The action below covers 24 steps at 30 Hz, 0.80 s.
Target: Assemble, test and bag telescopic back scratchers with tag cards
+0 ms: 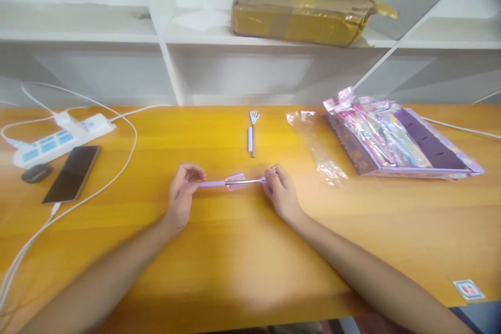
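Left hand (181, 194) pinched purple handle end; right hand (279, 190) pinched opposite end; extendable purple back scratcher (230, 182) spanned between, 9-to-3 o'clock.

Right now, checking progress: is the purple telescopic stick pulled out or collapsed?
Pulled out: the purple stick shows bare metal shaft between left hand and right hand.
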Each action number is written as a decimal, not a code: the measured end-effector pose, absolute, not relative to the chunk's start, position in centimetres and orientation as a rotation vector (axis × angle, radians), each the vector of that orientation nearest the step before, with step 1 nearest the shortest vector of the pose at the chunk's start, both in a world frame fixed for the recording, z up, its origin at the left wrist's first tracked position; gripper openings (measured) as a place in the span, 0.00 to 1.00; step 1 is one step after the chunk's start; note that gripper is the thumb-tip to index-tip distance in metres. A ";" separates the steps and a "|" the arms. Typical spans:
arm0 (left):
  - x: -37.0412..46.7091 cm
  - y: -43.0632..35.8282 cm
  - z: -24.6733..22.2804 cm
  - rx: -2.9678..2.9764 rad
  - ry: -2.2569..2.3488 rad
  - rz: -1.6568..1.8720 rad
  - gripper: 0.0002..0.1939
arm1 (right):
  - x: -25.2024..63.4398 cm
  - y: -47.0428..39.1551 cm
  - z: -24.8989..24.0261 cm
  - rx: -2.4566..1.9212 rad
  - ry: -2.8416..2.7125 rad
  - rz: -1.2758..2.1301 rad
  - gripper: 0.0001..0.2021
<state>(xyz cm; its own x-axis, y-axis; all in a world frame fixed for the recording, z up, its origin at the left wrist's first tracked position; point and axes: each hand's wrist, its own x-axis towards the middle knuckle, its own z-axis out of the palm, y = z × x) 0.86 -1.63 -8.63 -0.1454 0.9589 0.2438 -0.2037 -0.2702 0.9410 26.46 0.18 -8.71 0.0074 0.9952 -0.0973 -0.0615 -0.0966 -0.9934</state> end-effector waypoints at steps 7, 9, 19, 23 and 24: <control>0.1 -0.5 -8.5 1.429 1.417 1.328 0.17 | 28.1 2.5 -8.6 -1.237 -1.228 1.396 0.23; -0.2 -0.2 -8.3 1.592 1.411 1.229 0.16 | 29.1 3.0 -8.7 -1.217 -1.296 1.354 0.21; -1.1 0.0 -8.1 1.938 1.466 0.939 0.13 | 33.5 5.1 -8.1 -1.229 -2.384 0.241 0.16; -0.8 -0.6 -8.3 2.288 1.422 0.729 0.14 | 33.6 5.5 -8.1 -1.073 -2.452 0.316 0.13; -0.7 -0.8 -8.4 2.327 1.429 0.722 0.14 | 33.5 5.5 -8.1 -1.019 -2.450 0.360 0.12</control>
<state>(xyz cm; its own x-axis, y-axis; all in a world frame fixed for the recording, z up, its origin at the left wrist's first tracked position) -0.73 -0.81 -8.37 0.3738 0.8923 0.2529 0.7330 -0.4513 0.5089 33.49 5.50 -8.09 -0.6202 0.7197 0.3122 0.5994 0.6915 -0.4031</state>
